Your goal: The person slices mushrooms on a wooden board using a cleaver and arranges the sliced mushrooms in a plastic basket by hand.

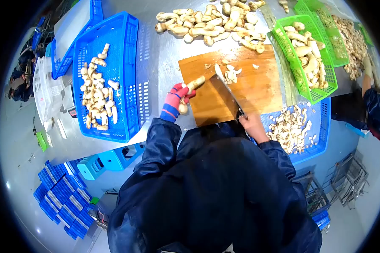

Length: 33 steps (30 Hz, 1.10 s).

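My left hand (176, 98), in a pink and blue striped glove, is closed around a long pale mushroom (196, 84) at the left side of the wooden cutting board (259, 86). A rounded pale piece (183, 108) shows below the same hand; whether it is a second mushroom I cannot tell. The bare right hand (254, 127) grips the handle of a broad-bladed knife (227, 93), its blade slanting up and left over the board. Several white mushroom trimmings (231, 75) lie by the knife's tip. Beyond the board, whole mushrooms (211, 27) are heaped on the metal table.
On the left a blue basket (131, 76) holds mushroom pieces. A green basket (330, 84) of mushrooms stands right of the board. Below it, a blue crate (324, 126) contains trimmings. At far right another person's gloved hand (367, 67) is beside a mushroom heap (349, 42).
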{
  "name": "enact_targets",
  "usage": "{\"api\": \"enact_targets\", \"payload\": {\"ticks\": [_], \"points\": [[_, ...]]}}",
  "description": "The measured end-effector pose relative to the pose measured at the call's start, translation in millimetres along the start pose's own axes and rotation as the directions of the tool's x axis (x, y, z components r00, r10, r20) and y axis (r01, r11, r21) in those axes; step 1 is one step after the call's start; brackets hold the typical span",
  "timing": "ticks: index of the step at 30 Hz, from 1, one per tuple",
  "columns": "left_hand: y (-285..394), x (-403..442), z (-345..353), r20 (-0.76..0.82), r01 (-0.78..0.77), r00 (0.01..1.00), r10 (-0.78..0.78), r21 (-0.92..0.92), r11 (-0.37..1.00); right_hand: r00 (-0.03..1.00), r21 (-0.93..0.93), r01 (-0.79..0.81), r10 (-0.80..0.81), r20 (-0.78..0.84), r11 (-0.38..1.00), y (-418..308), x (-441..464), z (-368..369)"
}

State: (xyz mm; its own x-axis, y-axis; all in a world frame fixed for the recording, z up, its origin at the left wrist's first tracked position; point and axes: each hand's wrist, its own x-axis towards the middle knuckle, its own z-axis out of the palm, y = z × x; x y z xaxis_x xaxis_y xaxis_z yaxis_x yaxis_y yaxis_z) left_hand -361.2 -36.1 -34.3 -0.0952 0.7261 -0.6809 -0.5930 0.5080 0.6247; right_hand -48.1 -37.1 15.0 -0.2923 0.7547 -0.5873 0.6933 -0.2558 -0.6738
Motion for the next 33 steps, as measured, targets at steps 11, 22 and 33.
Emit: {"api": "enact_targets", "payload": {"ticks": [11, 22, 33], "points": [[-50, -17, 1, -0.043, -0.132, 0.971, 0.237, 0.729, 0.672, 0.991, -0.201, 0.114, -0.099, 0.086, 0.973, -38, -11, -21], [-57, -20, 17, -0.13, -0.29, 0.812, 0.569, 0.756, 0.587, 0.987, -0.175, 0.088, -0.11, -0.118, 0.981, -66, 16, 23], [-65, -11, 73, -0.229, 0.004, 0.962, 0.147, 0.552, 0.834, 0.983, -0.215, 0.162, -0.176, -0.051, 0.963, -53, 26, 17]]}}
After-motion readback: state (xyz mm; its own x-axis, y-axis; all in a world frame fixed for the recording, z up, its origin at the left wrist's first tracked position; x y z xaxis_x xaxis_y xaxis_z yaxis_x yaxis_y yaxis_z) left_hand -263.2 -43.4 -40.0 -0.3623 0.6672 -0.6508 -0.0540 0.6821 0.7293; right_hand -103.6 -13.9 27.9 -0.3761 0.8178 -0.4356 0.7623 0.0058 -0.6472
